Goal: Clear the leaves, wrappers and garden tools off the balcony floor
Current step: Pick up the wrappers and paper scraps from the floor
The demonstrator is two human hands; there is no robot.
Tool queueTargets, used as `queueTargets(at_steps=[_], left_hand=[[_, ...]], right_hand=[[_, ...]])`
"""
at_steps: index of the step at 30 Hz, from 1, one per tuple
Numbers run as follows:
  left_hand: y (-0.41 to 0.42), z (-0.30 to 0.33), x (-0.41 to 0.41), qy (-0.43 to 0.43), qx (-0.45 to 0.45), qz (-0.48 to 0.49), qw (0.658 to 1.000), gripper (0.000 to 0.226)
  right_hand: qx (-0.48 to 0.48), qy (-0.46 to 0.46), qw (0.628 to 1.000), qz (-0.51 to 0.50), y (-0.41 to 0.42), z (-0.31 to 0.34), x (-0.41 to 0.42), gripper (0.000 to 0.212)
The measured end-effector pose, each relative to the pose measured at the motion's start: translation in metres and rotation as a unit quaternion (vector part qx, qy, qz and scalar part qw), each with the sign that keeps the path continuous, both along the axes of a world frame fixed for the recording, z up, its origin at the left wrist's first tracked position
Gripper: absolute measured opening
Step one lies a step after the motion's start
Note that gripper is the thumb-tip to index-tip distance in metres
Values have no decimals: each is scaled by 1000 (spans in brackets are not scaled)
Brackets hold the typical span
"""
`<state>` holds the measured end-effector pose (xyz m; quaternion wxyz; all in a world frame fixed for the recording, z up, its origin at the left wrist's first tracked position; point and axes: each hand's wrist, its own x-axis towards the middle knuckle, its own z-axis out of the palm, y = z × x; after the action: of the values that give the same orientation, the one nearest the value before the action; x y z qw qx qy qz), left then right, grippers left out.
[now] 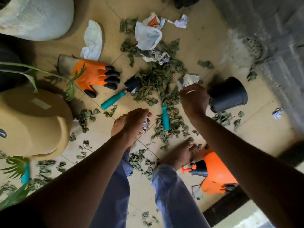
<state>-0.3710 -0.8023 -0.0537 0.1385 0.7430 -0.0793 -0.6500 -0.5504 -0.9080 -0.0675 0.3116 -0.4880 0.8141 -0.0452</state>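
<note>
At the far left a pale sack (35,17) is cut off by the frame, and below it a tan pot (32,122) lies on the tiled floor (102,134), partly screened by palm fronds (49,74). A teal handle (26,174) near the left edge is blurred and mostly hidden by the fronds. Right of the pot lies an orange glove (93,75) with black claw tips, then a teal-handled trowel (121,93) whose dark blade is half buried in the dried leaves (158,79) heaped at the centre. Crumpled wrappers (148,36) lie beyond the heap. The left hand (134,122) is curled round a crumpled wrapper (145,124), mostly hidden in the palm. A second teal handle (165,117) pokes from the leaves, its head buried. The right hand (193,99) reaches over a white paper wad (190,79); whether it grips anything cannot be told. Just right lies a tipped black pot (228,94), and nearer, an orange sprayer (213,171) partly hidden behind the right arm.
</note>
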Motion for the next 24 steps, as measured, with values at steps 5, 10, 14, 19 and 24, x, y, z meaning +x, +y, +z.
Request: queueTargets(at_steps=[5,10,14,19,24], left_hand=[[-25,15,-12,56,-7,53,997,37],[-44,18,-10,74,-11,93,993,59],[-41,11,9,29,-23,78,996,42],[-30,-1,38,20,-4,107,994,32],[-9,2,49,-5,-54,28,998,17]], right_hand=[[16,-186,982,-10,32,40,18,8],[9,-157,977,143,54,58,47,13],[23,-211,953,217,45,55,67,11],[-49,-139,973,179,1,23,81,16],[-58,21,961,269,-60,-21,83,25]])
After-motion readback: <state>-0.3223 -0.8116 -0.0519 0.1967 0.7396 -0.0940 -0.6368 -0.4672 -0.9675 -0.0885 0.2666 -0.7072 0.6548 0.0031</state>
